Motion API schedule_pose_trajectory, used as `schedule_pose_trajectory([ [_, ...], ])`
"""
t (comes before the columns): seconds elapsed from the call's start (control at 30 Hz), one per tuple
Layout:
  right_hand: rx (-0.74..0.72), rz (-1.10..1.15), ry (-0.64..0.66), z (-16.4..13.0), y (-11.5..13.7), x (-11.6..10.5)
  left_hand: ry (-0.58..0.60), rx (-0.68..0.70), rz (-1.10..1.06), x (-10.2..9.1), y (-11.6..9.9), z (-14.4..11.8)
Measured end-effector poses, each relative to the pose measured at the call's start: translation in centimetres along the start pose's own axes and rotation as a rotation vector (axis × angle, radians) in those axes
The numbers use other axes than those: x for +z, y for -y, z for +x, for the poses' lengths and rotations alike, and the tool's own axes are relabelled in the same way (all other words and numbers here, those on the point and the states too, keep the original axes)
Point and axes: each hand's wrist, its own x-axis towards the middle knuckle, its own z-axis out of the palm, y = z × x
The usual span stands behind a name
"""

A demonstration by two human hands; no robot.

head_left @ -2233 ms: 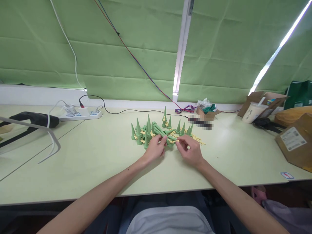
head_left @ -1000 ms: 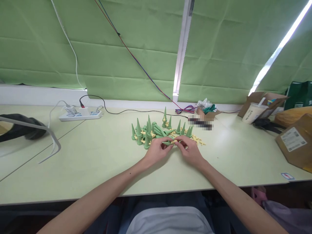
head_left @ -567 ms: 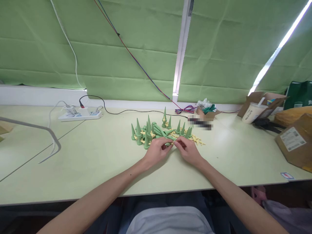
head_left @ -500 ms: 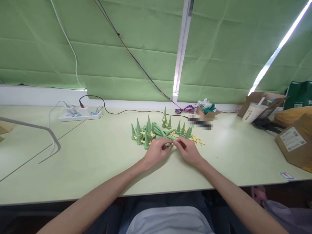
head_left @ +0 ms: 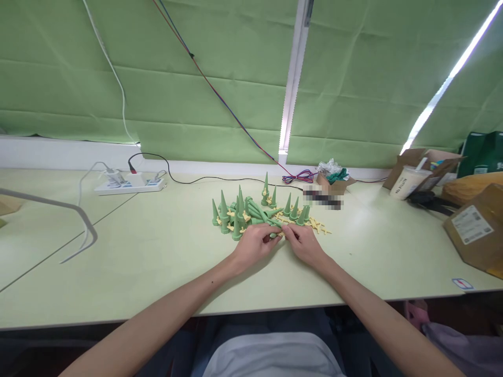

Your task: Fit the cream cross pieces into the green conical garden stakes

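Observation:
My left hand point(head_left: 254, 245) is closed around a green plant watering spike, whose end point(head_left: 272, 235) pokes out between thumb and fingers. My right hand point(head_left: 304, 244) pinches at the same spot, its fingertips meeting the left ones. A bit of yellow shows between them, probably a small valve; most of it is covered by the fingers. Just beyond my hands, several green spikes point(head_left: 237, 222) stand point up, some with yellow valves on their sides. Other green spikes point(head_left: 257, 209) lie in a heap among them. Loose yellow valves point(head_left: 317, 225) are scattered right of the heap.
A white power strip point(head_left: 131, 184) lies at the back left, its black cable running right. At the back stands a small cardboard box point(head_left: 334, 184). On the right are a drink cup point(head_left: 408, 180) and a labelled carton point(head_left: 477, 228). A grey bar point(head_left: 51, 201) juts in from the left.
Both hands have shifted very slightly to the right and the fingertips have drawn closer together on the held spike. The standing spikes and loose valves have stayed put.

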Motion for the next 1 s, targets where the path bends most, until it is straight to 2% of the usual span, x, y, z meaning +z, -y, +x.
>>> schedule_pose_trajectory([
  [0.1, 0.022, 0.047, -0.020, -0.05, 0.26, -0.18, -0.030, -0.034, -0.010, -0.02, -0.01, 0.04],
  [0.33, -0.024, 0.137, 0.054, -0.21, 0.44, -0.25, -0.064, -0.044, -0.012, -0.16, -0.12, 0.14],
  [0.7, -0.051, 0.014, 0.010, -0.11, -0.01, 0.00, -0.025, 0.016, 0.018, 0.01, -0.04, -0.04],
  [1.0, 0.016, 0.034, 0.014, -0.06, 0.16, -0.09, -0.044, -0.052, -0.001, -0.05, 0.01, 0.11],
])
